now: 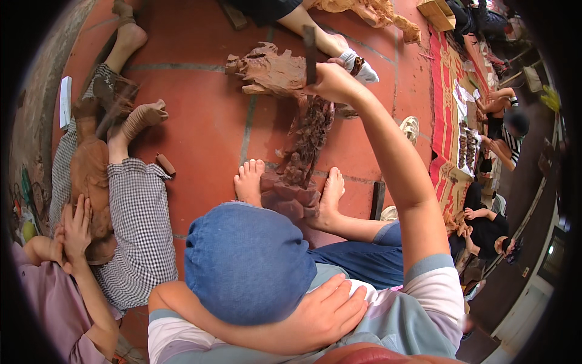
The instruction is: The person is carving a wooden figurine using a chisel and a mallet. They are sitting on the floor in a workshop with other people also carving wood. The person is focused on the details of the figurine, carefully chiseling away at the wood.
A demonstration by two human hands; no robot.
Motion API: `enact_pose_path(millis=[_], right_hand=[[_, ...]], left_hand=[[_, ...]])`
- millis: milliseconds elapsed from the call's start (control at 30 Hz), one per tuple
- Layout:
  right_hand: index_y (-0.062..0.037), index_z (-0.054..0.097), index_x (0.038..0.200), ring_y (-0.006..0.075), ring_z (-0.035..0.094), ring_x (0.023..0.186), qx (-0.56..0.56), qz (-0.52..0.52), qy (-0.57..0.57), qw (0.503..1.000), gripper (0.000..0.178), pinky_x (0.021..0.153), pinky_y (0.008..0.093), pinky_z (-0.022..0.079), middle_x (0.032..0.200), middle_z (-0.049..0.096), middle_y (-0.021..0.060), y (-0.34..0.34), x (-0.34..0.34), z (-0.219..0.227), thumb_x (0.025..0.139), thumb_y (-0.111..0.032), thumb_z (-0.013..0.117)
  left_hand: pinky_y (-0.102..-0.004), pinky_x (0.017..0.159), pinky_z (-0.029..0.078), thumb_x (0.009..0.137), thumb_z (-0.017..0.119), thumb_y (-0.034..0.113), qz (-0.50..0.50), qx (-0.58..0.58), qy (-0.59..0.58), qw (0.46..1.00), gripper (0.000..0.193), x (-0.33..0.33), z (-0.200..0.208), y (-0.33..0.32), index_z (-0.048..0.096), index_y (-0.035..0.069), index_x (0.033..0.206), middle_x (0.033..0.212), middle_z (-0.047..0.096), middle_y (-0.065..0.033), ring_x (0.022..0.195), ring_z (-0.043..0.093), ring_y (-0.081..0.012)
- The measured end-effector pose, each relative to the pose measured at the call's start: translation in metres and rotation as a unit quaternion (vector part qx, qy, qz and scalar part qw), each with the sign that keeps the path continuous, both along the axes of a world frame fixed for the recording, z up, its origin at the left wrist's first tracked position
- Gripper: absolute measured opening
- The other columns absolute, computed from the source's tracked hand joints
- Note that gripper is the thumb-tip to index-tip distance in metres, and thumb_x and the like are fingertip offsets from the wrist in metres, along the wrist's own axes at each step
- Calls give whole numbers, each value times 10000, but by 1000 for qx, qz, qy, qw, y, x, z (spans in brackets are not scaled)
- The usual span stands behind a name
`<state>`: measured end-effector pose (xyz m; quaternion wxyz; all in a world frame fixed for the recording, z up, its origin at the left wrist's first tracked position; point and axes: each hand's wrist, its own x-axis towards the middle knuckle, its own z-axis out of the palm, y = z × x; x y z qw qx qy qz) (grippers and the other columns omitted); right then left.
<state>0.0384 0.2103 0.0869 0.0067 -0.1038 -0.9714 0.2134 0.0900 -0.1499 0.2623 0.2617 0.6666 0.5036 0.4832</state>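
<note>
My right arm reaches forward, and my right hand (334,84) is closed round a dark flat strip (310,53), partly smeared by motion, its exact kind unclear. Close to that hand lies the pale brown, rough upper end of a wood carving (274,70). A darker, finely carved stem (310,136) runs from there toward me, down to a rounded reddish base (292,195) between my bare feet. My left arm wraps round my raised knee (245,261) in blue cloth. The left hand (330,312) rests against my shirt, fingers stretched out, holding nothing.
At the left a person in checked trousers holds a brown carved figure (91,176) between the legs. Another person's leg (318,33) extends near the carving's far end. Another carving (370,12) lies beyond. Along the right runs a red patterned mat (445,91), with people seated past it.
</note>
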Motion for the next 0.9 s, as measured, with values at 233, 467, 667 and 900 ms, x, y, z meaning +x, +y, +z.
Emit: enact_pose_path(millis=[233,467,667,900], right_hand=[[-39,666,927,291,648,824,-98,-118,-184,971,282,767,367,500,826,677,153,-3,-21,29,713,-217,710],[-4,645,914,260,655,790,-137,-185,-236,944,258,727,363,503,806,682,145,-1,-28,36,731,-169,719],[-27,651,965,268,662,826,-65,-81,-207,973,307,760,366,500,866,695,136,1,-24,25,730,-208,734],[-11,631,959,257,647,843,-29,-66,-206,976,301,779,368,496,855,690,127,-8,-21,24,731,-182,727]], left_hand=[[-456,939,454,726,573,150,-14,-6,3,1000,349,-3,0,2,617,-43,1013,1073,605,-180,958,583,-315],[-456,935,455,732,570,150,-16,-4,19,1000,341,-1,1,3,621,-38,1012,1065,608,-174,956,584,-311],[-452,933,460,730,573,155,-11,-9,17,1000,352,-1,1,4,624,-36,1021,1066,613,-172,952,591,-309],[-450,934,464,728,577,155,-10,-16,7,1000,354,-2,1,3,624,-34,1023,1070,616,-172,948,595,-308]])
